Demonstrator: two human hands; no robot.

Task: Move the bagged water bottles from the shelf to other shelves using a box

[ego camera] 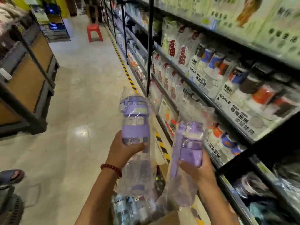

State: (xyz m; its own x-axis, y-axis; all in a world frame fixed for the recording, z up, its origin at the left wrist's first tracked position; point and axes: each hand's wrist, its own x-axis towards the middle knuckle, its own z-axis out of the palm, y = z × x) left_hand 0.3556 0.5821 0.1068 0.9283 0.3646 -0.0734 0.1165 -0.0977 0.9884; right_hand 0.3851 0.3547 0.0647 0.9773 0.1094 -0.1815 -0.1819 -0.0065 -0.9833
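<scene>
Left hand grips 1 bagged purple bottle round its lower body, thumb across the front, lid up, bag tail hanging below the hand. Right hand grips a 2nd bagged purple bottle from underneath w/ fingers curled round its base, tilted slightly, loose plastic bunched above and below. The 2 bottles sit side by side, apart, not touching.

Directly below both hands: cardboard box on the floor, more bagged bottles inside. Just right of the right hand: shelves packed w/ cups and other bagged goods. Left of the left hand: open aisle floor; red stool far ahead.

Risks, as I judge it: bags are slick and loose, so a bottle could slide inside the plastic and drop. Hanging bag tails could snag on the box edge or shelf lip when moving. Frame is blurry, so grip detail is approx.
</scene>
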